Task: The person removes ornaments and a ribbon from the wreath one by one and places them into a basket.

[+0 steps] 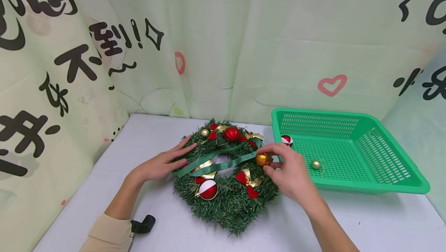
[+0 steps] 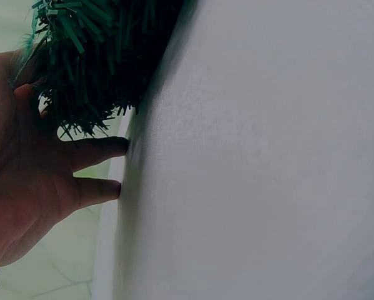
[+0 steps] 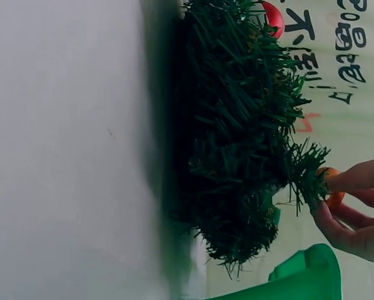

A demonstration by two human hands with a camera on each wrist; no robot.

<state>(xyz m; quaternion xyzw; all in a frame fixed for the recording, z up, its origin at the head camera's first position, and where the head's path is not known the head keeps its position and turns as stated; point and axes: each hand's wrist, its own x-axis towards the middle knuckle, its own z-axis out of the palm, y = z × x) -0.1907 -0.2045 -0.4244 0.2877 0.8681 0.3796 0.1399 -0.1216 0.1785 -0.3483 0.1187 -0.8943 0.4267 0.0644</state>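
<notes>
A green wreath [image 1: 230, 209] lies on the white table, carrying red and gold bows [image 1: 249, 182], a red ornament ball [image 1: 232, 134], a red-and-white ball [image 1: 208, 189] and a small gold ball [image 1: 204, 132]. A green ribbon [image 1: 223, 165] crosses its middle. My right hand [image 1: 292, 168] pinches an orange-gold ball [image 1: 263, 159] at the wreath's right side; in the right wrist view this ball [image 3: 332, 187] sits right against the needles. With fingers spread, my left hand [image 1: 161, 165] rests on the left side of the wreath; two of its fingers [image 2: 99, 190] reach down to the tabletop.
A green plastic basket [image 1: 348, 186] stands right of the wreath. Inside it are a red-and-white ball [image 1: 287, 140] and a small gold ball [image 1: 316, 164]. A printed curtain [image 1: 209, 50] hangs behind the table. A black strap device [image 1: 143, 225] is at the left wrist.
</notes>
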